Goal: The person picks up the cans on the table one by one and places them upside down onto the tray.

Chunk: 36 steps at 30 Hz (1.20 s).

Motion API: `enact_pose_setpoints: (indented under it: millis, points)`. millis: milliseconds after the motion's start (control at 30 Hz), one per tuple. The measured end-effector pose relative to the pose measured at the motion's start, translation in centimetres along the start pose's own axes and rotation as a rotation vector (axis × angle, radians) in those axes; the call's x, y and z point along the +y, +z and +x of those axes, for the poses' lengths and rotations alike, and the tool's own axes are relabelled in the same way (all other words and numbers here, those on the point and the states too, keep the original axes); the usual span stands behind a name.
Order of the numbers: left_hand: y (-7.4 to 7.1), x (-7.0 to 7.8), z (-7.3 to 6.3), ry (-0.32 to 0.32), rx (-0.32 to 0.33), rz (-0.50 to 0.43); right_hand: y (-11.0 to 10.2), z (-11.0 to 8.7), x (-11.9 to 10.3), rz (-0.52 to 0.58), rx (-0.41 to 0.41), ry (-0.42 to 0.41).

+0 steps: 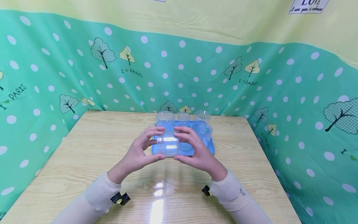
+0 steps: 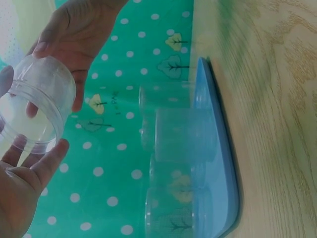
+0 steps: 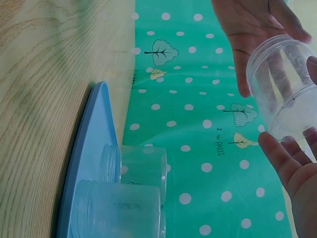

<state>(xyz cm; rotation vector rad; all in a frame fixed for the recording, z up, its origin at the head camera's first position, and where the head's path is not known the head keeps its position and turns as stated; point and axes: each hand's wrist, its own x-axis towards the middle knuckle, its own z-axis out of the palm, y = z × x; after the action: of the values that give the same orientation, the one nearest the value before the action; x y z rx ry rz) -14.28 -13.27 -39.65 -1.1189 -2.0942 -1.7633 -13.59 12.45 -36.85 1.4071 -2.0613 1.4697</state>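
Observation:
A clear plastic jar lies sideways in the air between both hands, above the front part of a blue tray. Its ridged open mouth faces left, and the left wrist view looks into its hollow inside. The left hand holds the mouth end, thumb below and fingers above. At the base end, the right hand grips with its thumb low and its fingertips on top. Several more clear jars stand on the tray behind the hands; in the right wrist view a nearby jar has its ridged end down.
A wood-grain table carries the tray near its back edge. Green dotted cloth hangs behind the table and along both sides. Small black devices are fixed at the wrists, over pale sleeves.

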Motion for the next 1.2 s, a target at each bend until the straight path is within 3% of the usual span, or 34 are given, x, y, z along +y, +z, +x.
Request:
enact_pose_setpoints:
  millis: [300, 533, 833, 1033, 1200]
  points:
    - [-0.2, 0.1, -0.1, 0.015, -0.014, 0.008, 0.2, -0.9, 2.4, -0.002, 0.016, 0.012]
    - [-0.4, 0.0, -0.2, 0.012, -0.016, 0.015, -0.2, 0.1, -0.2, -0.008, 0.017, -0.009]
    - [-1.1, -0.3, -0.5, 0.041, -0.004, -0.005, -0.5, 0.6, -0.2, -0.015, 0.009, -0.015]
    - [-1.7, -0.6, -1.0, 0.074, 0.025, -0.003, -0.7, 0.1, 2.1, -0.041, 0.01, 0.003]
    - [-2.3, -0.8, -1.5, 0.048, 0.05, 0.026, -1.0, -0.2, 3.2, -0.061, -0.002, 0.014]
